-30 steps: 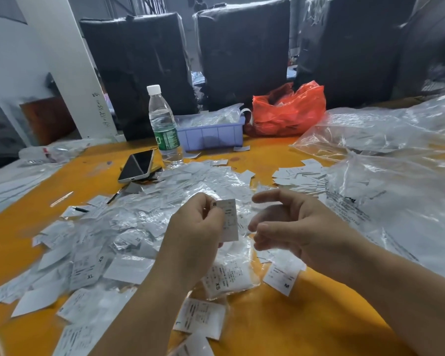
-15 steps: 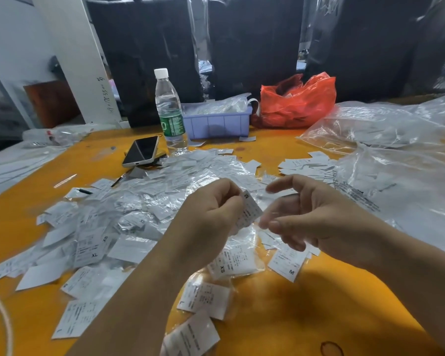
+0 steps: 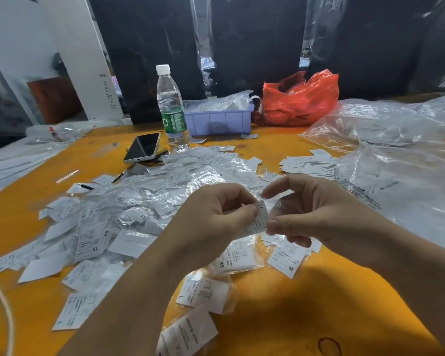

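A small white printed size label (image 3: pixel 259 220) is held above the orange table (image 3: pixel 280 317). My left hand (image 3: pixel 213 222) pinches its upper edge between thumb and fingers. My right hand (image 3: pixel 311 214) meets it from the right, its thumb and a finger pinching the label's lower right edge. A wide heap of similar labels in small clear bags (image 3: pixel 144 204) covers the table to the left and beyond my hands. Single labels marked XS (image 3: pixel 235 258) and M (image 3: pixel 287 259) lie just below my hands.
A water bottle (image 3: pixel 171 109), a phone (image 3: pixel 143 147) and a lilac bin (image 3: pixel 219 119) stand at the back, with a red plastic bag (image 3: pixel 301 98) beside them. Large clear plastic bags (image 3: pixel 401 160) fill the right. A rubber band (image 3: pixel 329 346) lies near the front edge.
My right hand has closed in from the right and now pinches the label that my left hand was holding alone. The label has tilted. The camera view has dipped slightly.
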The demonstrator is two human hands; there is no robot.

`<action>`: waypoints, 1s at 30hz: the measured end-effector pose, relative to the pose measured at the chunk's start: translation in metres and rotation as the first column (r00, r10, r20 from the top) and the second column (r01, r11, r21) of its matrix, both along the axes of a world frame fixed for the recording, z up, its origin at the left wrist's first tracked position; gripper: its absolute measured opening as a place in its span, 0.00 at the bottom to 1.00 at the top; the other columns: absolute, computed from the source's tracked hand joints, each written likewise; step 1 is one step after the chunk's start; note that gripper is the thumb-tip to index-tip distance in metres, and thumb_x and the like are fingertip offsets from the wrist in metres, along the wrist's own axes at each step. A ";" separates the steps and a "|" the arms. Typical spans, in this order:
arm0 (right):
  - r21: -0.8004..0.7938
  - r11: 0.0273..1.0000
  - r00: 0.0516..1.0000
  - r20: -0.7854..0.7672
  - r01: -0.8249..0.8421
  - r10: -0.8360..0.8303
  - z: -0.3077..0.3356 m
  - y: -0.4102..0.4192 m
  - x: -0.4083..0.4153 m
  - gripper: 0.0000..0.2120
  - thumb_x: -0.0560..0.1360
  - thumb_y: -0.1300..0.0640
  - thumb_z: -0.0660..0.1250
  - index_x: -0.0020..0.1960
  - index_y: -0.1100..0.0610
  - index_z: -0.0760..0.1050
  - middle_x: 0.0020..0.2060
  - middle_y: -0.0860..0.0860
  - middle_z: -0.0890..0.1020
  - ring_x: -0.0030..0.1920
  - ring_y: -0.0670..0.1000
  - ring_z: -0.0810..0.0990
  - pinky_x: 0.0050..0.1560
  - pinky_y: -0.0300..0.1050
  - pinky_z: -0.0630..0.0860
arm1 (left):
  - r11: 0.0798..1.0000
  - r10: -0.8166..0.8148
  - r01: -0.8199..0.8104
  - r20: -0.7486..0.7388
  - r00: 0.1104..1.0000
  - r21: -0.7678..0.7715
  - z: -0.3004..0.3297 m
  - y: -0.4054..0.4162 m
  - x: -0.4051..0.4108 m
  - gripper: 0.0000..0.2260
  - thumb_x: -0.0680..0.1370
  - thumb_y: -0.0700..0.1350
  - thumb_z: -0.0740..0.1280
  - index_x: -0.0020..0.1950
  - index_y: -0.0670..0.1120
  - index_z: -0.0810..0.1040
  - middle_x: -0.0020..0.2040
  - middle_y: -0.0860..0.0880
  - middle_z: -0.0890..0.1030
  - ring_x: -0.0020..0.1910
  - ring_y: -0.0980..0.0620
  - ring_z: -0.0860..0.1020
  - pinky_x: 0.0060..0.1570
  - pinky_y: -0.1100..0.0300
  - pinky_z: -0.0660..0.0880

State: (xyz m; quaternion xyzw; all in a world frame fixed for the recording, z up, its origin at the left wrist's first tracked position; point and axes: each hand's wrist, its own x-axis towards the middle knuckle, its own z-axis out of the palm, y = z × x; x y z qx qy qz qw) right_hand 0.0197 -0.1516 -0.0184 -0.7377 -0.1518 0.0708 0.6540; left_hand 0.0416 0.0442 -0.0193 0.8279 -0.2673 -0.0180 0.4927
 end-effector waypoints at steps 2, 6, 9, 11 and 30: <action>-0.009 1.000 1.000 0.008 -0.002 0.002 0.000 0.001 -0.001 0.24 0.62 0.61 0.74 0.56 0.61 0.75 0.33 0.57 0.80 0.28 0.48 0.75 0.26 0.40 0.68 | 1.000 -0.009 0.009 0.011 1.000 0.018 0.001 0.000 0.000 0.05 0.78 0.44 0.68 0.44 0.49 0.83 0.38 0.51 0.83 0.39 0.50 0.80 0.38 0.55 0.77; -0.048 0.999 1.000 0.029 -0.010 0.012 0.000 0.002 -0.003 0.22 0.65 0.65 0.74 0.57 0.61 0.74 0.31 0.53 0.80 0.29 0.47 0.74 0.27 0.40 0.67 | 0.997 -0.039 0.040 -0.005 0.999 0.061 0.001 0.001 0.000 0.04 0.77 0.46 0.70 0.48 0.50 0.84 0.41 0.52 0.84 0.43 0.52 0.82 0.45 0.51 0.79; -0.098 0.994 0.998 0.044 -0.038 0.042 0.001 0.001 -0.004 0.19 0.69 0.71 0.72 0.58 0.61 0.74 0.29 0.53 0.77 0.29 0.48 0.73 0.28 0.41 0.67 | 0.997 -0.065 0.067 -0.058 0.996 0.035 0.001 0.001 -0.001 0.06 0.76 0.47 0.71 0.52 0.51 0.83 0.45 0.51 0.85 0.46 0.54 0.82 0.49 0.53 0.80; -0.110 0.992 0.997 0.042 -0.056 0.061 0.001 0.001 -0.004 0.19 0.70 0.71 0.72 0.58 0.61 0.74 0.29 0.54 0.74 0.29 0.47 0.72 0.28 0.40 0.66 | 0.997 -0.073 0.075 -0.077 0.994 0.017 0.001 0.001 -0.001 0.08 0.74 0.49 0.72 0.53 0.52 0.82 0.45 0.50 0.85 0.46 0.54 0.83 0.48 0.54 0.80; -0.061 0.993 0.994 0.063 0.098 -0.094 -0.004 0.003 -0.002 0.21 0.68 0.69 0.75 0.57 0.56 0.75 0.33 0.53 0.80 0.30 0.49 0.76 0.28 0.42 0.72 | 0.993 0.028 -0.040 -0.107 0.994 -0.113 -0.003 -0.004 0.002 0.01 0.76 0.40 0.71 0.45 0.42 0.82 0.31 0.49 0.82 0.30 0.56 0.79 0.28 0.64 0.74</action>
